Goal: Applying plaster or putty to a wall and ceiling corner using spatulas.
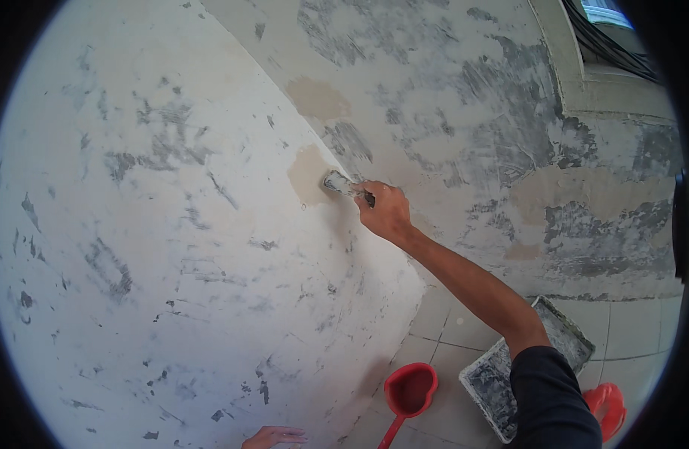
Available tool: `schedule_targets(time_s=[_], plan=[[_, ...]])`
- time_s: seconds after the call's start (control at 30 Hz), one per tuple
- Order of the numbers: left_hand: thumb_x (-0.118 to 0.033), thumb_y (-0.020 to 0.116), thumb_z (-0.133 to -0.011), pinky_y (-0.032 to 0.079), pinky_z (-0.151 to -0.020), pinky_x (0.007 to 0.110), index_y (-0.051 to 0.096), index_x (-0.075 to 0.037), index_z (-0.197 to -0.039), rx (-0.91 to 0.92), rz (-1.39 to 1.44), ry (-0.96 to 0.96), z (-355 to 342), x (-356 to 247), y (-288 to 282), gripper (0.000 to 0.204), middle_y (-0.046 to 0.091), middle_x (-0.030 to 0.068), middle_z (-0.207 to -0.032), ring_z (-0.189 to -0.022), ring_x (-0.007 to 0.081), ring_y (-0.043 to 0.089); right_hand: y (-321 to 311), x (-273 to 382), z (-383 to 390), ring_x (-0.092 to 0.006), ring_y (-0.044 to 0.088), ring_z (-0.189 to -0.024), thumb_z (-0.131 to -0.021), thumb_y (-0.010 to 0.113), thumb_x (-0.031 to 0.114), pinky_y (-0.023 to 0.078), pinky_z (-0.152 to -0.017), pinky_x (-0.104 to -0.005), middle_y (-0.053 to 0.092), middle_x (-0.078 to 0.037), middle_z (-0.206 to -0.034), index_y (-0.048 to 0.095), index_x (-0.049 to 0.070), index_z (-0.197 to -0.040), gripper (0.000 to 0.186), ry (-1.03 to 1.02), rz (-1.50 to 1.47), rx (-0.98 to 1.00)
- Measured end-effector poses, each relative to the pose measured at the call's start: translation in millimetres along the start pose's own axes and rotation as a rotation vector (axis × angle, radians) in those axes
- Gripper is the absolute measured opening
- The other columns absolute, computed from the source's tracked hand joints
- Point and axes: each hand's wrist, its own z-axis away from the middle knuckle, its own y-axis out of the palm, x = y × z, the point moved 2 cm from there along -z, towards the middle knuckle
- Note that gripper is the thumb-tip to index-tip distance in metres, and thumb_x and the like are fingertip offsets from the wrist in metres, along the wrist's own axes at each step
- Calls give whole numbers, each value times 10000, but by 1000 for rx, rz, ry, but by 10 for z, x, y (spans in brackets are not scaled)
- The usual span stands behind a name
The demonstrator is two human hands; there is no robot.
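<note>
Pale plaster, blotched grey, on both sides of a corner, with a putty knife [335, 182] clamped in the right grip [386, 211] near the middle of the view. Overlaps the edge of a beige patch [305, 176] on the left-hand wall [210, 247], just beside the corner line; hard to make out any actual contact between blade and plaster. Hides most of the handle inside the fist, leaving only a dark bit in sight.

Cut off by the lower border, the left grip [276, 437], outstretched in its visible part; cannot tell whether closed on anything or touching the wall.

At lower right, on the tiled floor [629, 329], a spattered tray [494, 389], partly covered by the bare forearm [475, 284] and dark sleeve [552, 396], with contents hard to read among grey smears. To the left of the tray and apart from it, a red ladle [412, 388], with the handle running out of frame. Beyond the sleeve, a red object [610, 411], partly hidden and of uncertain kind. Near the upper right corner, black cables [610, 45], lost toward the dark fisheye rim. At far right, a black shape [680, 224], too cropped to name.
</note>
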Motion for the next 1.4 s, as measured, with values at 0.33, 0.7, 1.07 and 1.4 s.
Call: schedule_targets(time_s=[0.33,0.7,1.07,1.4], plan=[[-117,662,-934,414,-1057,441,706,-57,-1127,9,8,28,-11,-1,-1,207,673,134,-1227,-1195,309,589,-73,464,-218,-288,695,-840,-865,686,210,546,-780,-400,733,-115,-873,758,161,-1122,272,14,70,81],[-124,657,-934,416,-1054,426,705,-35,-1109,10,-9,-9,-21,-19,27,202,680,142,-1211,-1190,308,594,18,560,-227,-296,697,-869,-872,689,217,546,-805,-404,740,-113,-921,753,160,-1130,272,-44,61,-8],[-71,657,-910,428,-1043,416,709,-37,-1092,22,-6,25,-23,-19,54,192,682,134,-1204,-1172,303,603,-220,729,-265,-295,702,-871,-871,685,194,544,-802,-407,743,-114,-943,747,151,-1124,264,-50,21,-25],[-69,658,-909,417,-1053,418,707,-45,-1113,-14,-6,9,79,8,17,212,681,136,-1213,-1184,292,598,-223,250,66,-332,690,-943,-854,644,173,548,-841,-437,730,-130,-1009,744,145,-1103,270,-36,71,95]])
